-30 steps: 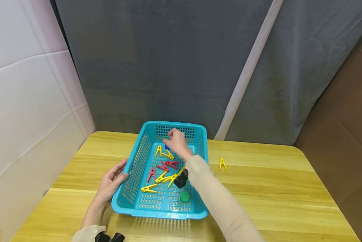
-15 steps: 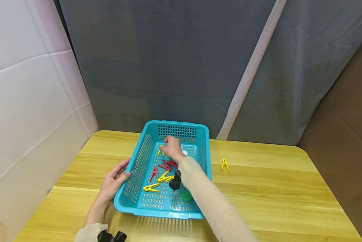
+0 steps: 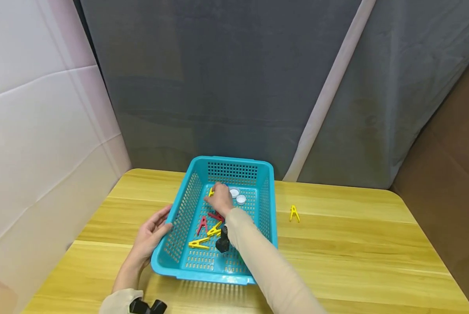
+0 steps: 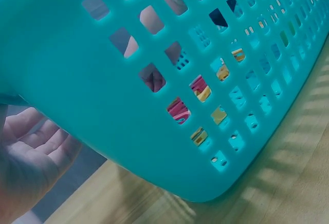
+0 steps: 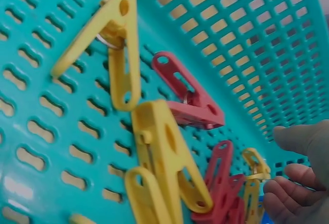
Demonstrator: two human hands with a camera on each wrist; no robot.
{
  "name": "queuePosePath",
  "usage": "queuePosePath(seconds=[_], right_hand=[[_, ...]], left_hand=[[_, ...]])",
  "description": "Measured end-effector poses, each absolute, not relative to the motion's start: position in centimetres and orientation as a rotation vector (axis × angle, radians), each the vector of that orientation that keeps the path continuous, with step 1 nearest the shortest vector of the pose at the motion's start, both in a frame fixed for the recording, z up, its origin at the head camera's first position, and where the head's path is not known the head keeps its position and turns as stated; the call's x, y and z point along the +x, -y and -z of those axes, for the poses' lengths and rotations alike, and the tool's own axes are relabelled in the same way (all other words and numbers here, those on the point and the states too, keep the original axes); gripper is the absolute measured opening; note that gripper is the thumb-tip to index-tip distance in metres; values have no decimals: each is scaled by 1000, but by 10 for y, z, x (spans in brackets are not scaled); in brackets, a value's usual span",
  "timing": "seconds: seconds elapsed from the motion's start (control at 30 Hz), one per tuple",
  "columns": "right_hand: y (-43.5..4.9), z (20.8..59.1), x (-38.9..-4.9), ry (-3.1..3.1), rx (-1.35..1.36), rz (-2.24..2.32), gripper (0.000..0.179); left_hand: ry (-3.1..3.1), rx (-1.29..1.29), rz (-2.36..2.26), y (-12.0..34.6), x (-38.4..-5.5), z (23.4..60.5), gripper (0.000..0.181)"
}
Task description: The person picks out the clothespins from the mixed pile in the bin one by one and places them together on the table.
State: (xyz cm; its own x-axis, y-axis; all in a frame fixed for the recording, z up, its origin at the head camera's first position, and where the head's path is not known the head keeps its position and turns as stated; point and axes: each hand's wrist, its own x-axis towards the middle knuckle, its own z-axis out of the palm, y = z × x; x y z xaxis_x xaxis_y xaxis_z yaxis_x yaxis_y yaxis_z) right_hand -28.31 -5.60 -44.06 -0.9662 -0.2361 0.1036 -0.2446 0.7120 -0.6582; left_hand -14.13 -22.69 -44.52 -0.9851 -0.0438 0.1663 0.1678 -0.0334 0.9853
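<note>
A turquoise plastic basket (image 3: 203, 277) holds yellow and red clothespins. At its left rim, my left hand (image 3: 150, 235) grips the edge, thumb on top and fingers along the outer side; the left wrist view shows those fingers (image 4: 38, 136) beside the wall. My right hand (image 3: 220, 199) reaches down inside, toward the far part of the floor. In the right wrist view its thumb and fingers stand apart, fingertips beside a yellow clothespin (image 5: 255, 170). Red clothespins (image 5: 218, 183) lie just nearer, then larger-looking yellow clothespins (image 5: 159, 147).
Two white round caps (image 3: 241, 199) lie in the basket right of my right hand, with something blue behind. One yellow clothespin (image 3: 294, 213) lies outside on the wooden table (image 3: 356, 244). A grey curtain (image 3: 219, 87) hangs behind the table.
My right hand has lowered into the basket and shifted left and nearer, uncovering the white caps. Its sleeve now covers most of the green cap. The left hand stays at the rim.
</note>
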Motion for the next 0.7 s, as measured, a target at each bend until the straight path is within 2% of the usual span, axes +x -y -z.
queuePosePath(seconds=[0.7], right_hand=[[71,453,-289,2935,176,-794,37]], left_hand=[[2070,-132,2155,227,-139,443,51]])
